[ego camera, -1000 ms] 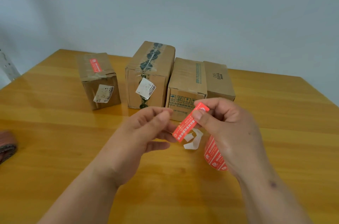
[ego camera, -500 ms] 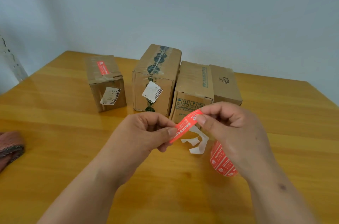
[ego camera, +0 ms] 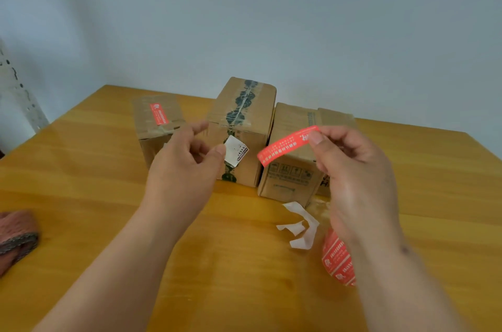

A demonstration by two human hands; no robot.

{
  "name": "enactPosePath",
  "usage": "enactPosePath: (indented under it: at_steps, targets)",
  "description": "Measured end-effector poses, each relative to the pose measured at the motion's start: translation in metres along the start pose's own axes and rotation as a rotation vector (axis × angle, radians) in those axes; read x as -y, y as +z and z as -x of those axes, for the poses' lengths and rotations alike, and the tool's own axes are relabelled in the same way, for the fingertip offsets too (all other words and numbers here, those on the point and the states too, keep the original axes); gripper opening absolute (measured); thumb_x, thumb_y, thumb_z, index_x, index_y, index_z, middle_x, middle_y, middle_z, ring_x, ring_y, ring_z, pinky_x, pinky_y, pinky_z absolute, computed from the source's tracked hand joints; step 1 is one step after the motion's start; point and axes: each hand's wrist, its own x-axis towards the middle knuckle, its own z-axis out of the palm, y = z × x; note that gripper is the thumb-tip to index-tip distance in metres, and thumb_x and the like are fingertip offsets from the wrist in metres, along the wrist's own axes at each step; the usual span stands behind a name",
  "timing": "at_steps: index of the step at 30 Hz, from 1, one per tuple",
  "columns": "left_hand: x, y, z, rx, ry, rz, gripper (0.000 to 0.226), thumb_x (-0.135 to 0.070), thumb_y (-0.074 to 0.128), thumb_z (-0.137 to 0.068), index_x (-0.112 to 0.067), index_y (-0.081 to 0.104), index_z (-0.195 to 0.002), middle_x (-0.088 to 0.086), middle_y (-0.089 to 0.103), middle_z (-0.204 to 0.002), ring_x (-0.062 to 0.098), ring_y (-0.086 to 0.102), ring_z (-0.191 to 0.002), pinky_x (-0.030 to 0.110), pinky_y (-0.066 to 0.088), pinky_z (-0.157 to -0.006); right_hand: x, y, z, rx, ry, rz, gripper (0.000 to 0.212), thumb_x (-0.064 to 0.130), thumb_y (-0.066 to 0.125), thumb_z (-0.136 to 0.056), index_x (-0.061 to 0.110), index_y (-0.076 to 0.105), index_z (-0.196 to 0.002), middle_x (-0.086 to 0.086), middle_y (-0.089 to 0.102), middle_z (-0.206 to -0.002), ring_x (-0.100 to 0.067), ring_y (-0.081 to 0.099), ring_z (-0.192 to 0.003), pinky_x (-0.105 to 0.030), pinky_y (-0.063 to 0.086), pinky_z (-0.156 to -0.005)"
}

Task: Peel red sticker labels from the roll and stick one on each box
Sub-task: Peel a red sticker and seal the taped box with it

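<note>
My right hand (ego camera: 350, 168) pinches one end of a peeled red sticker (ego camera: 285, 145), which hangs free in the air in front of the third box (ego camera: 292, 125). My left hand (ego camera: 184, 168) is raised in front of the taped middle box (ego camera: 244, 114), fingers loosely curled, holding nothing. The left box (ego camera: 157, 125) carries a red sticker on its top. A fourth box (ego camera: 336, 117) stands at the right, partly hidden by my right hand. The red sticker roll (ego camera: 338, 261) lies on the table under my right wrist.
White backing paper scraps (ego camera: 301, 225) lie on the wooden table (ego camera: 81, 196) near the roll. A reddish cloth item (ego camera: 15, 236) sits at the left edge. A grey wall rises behind the boxes.
My left hand has let go of the sticker and moved left and up. My right hand has lifted the sticker higher, toward the boxes.
</note>
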Motion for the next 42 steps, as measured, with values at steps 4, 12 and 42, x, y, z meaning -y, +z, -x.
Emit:
enactPosePath:
  at_steps: [4,12,42]
  targets:
    - [-0.001,0.011,-0.026,0.014,0.030,-0.016,0.055,-0.034,0.058,-0.094,-0.035,0.036,-0.144,-0.010,0.047,-0.137,0.010,0.044,-0.125,0.040,0.043,-0.103,0.000,0.026,-0.031,0.110,0.175,-0.189,0.018,0.017,0.059,-0.093,0.030,0.070,-0.085,0.009,0.064,-0.092,-0.012,0.056,-0.091,-0.037,0.046,-0.085]
    - [0.011,0.023,-0.042,0.116,-0.144,0.220,0.050,-0.030,0.048,-0.100,-0.040,0.032,-0.146,-0.007,0.054,-0.132,0.009,0.055,-0.111,0.023,0.041,-0.082,-0.005,0.067,-0.043,0.274,0.255,-0.104,0.015,0.019,0.053,-0.095,0.026,0.058,-0.107,0.008,0.062,-0.106,-0.008,0.056,-0.099,-0.021,0.042,-0.072]
    - [0.017,-0.098,0.022,0.419,-0.028,-0.019,0.038,-0.040,0.074,-0.075,-0.048,0.066,-0.111,-0.025,0.061,-0.115,-0.003,0.058,-0.106,0.012,0.044,-0.080,0.041,0.040,0.048,0.175,0.051,-0.035,0.014,0.029,0.063,-0.089,0.023,0.069,-0.078,0.005,0.066,-0.071,-0.013,0.060,-0.073,-0.036,0.048,-0.077]
